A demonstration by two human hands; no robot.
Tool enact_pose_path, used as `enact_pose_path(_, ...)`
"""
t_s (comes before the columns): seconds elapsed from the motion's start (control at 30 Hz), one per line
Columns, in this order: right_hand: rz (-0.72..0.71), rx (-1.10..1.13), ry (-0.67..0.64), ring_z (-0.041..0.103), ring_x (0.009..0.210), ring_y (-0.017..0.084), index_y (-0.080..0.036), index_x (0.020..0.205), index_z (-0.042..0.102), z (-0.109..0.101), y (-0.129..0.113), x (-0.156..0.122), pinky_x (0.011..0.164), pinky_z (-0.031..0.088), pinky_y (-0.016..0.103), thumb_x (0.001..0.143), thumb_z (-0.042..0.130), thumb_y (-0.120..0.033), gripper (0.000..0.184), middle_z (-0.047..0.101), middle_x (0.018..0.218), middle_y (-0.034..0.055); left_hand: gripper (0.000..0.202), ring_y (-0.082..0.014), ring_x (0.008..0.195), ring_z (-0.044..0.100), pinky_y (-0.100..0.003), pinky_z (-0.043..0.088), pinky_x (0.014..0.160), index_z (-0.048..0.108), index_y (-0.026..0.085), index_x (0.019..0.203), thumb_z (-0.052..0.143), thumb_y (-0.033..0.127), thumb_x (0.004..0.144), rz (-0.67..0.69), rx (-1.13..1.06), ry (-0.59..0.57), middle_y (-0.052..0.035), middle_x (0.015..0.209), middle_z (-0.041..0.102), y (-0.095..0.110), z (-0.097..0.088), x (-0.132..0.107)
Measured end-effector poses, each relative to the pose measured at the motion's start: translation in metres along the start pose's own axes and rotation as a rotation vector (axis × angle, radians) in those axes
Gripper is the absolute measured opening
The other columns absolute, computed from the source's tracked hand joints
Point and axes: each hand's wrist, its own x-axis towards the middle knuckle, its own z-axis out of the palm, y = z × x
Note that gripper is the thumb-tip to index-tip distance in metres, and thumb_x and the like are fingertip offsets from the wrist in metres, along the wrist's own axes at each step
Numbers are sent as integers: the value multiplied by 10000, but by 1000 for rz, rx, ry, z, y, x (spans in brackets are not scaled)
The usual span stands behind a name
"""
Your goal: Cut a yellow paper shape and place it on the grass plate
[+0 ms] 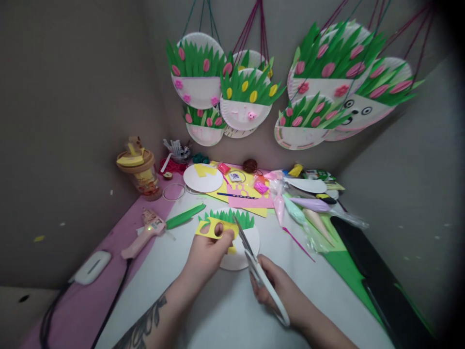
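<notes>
Left hand [209,252] pinches yellow foam sheet with oval cut-outs [214,229], fingers closed on its lower edge, above white paper plate with green paper grass fringe [238,242] on white surface [218,310]. Right hand [279,288] grips white-handled scissors [254,261], fingers through loops, blades slightly parted at sheet's right edge. Step in hand, by the look: cutting shape from foam. Next cut calls for steady sheet, blades following outline. Pink glue gun [145,232] well left.

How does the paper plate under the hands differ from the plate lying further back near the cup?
The near plate carries a green paper grass fringe along its top and is partly hidden by the left hand and the scissors. The far plate has no grass, only a yellow scrap on it, and lies fully exposed. Both are white, round and flat on the table.
</notes>
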Motion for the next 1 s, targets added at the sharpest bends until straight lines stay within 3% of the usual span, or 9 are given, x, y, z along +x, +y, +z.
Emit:
enact_pose_path(0.33,-3,-20,-17,387,560,95,-214,707,379,0,-7,-1,484,302,216,655,705,-523,452,467,623,-37,241,-94,518,405,-225,312,535,404,196,559,514,293,751,22,-2,-10,55,508,436,4,-1,1)
enact_pose_path(1.0,-4,18,-22,392,550,95,-212,723,394,-2,0,-1,478,291,213,660,678,-342,318,489,621,-35,251,-88,508,390,-214,304,524,388,198,575,504,315,765,-11,-23,-43,61,501,418,3,0,-1)
